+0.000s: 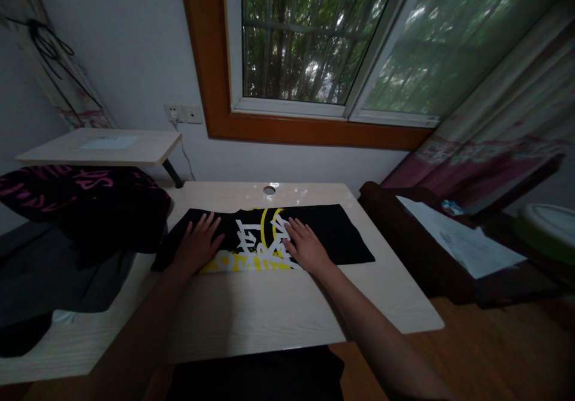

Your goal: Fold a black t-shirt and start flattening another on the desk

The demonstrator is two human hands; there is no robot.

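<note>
A black T-shirt (335, 233) with a white and yellow print lies folded in a long flat strip across the table (269, 311). My left hand (200, 245) rests flat on its left part, fingers spread, just left of the lettering. Over the right edge of the print lies my right hand (308, 246), also flat with the fingers apart, covering some of the letters. Neither hand grips the cloth.
At the left, dark clothes (85, 209) with pink print and a grey garment (63, 269) are heaped under a small raised shelf (148, 143). A dark brown piece of furniture (431, 263) with papers (458, 239) stands right of the table. Behind are a window and wall sockets (183, 114).
</note>
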